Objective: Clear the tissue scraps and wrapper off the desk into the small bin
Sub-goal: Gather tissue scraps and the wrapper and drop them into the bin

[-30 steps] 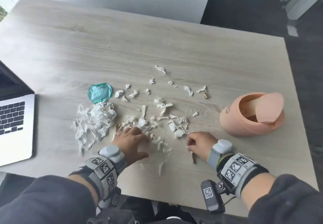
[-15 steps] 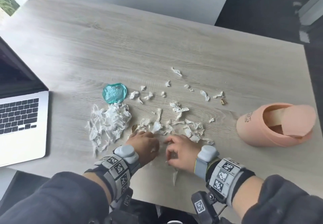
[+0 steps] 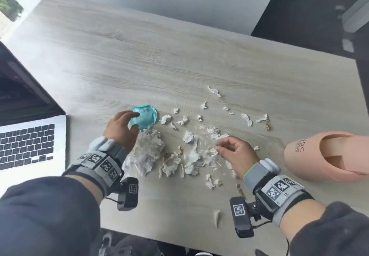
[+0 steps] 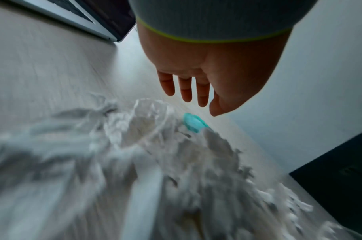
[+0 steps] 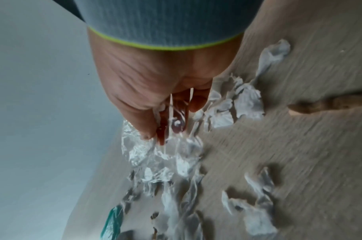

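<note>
White tissue scraps lie bunched at the middle of the desk, with a bigger crumpled heap to their left and loose bits farther back. A teal wrapper lies behind the heap. My left hand hovers at the wrapper's left edge, and the left wrist view shows its fingers straight above the wrapper. My right hand sits in the scraps, its fingers curled. In the right wrist view its thumb and fingers pinch white scraps. The pink bin lies on its side at the right.
An open laptop sits at the left edge of the desk, close to my left forearm. One stray scrap lies near the desk's front edge. A small brown crumb rests behind the bin. The floor beyond the desk's right edge is dark.
My left hand has left the scraps and moved back and left to the wrapper. The right hand has drawn apart from it, to the right. The scraps lie more bunched together.
</note>
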